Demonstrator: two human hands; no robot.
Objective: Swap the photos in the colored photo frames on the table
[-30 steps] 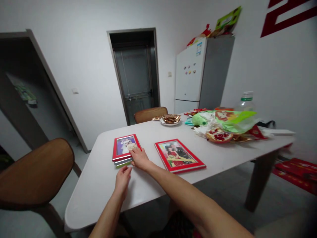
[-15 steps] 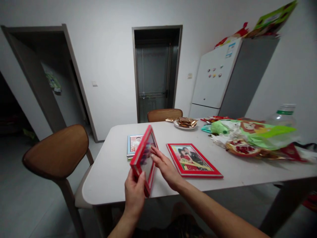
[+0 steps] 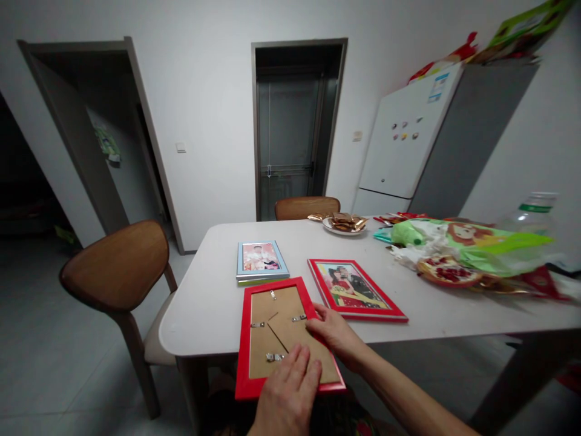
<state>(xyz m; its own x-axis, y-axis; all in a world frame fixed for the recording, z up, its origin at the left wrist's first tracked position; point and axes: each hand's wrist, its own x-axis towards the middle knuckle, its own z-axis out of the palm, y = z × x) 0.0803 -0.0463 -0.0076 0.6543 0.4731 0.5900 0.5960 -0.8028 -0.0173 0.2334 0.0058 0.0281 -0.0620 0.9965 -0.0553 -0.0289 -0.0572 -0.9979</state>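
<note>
A red picture frame [image 3: 245, 363] lies back side up at the table's near edge, its lower part over the edge. Its brown backboard [image 3: 290, 312] carries several metal clips and a slit. My left hand [image 3: 290, 387] rests flat on the lower part of the backboard, fingers stretched out. At the frame's right side, my right hand [image 3: 338, 336] grips the edge with the thumb on top; its other fingers are partly hidden. Just right of it lies a second red frame [image 3: 313, 278] with a photo of two people. Beyond is a light blue photo frame [image 3: 240, 266] on top of something green-edged.
On the white table [image 3: 204, 290] stand a plate of gold-wrapped snacks [image 3: 345, 225], a cut pomegranate [image 3: 449, 269], a green bag [image 3: 499, 245] and a clear bottle [image 3: 535, 212]. Brown chairs [image 3: 118, 266] are at the left and far side. A refrigerator [image 3: 394, 145] stands behind.
The red frame has turned from tilted upright to back side up and come nearer. My right hand has moved from its glass to its right edge; my left hand now lies flat on the back.
</note>
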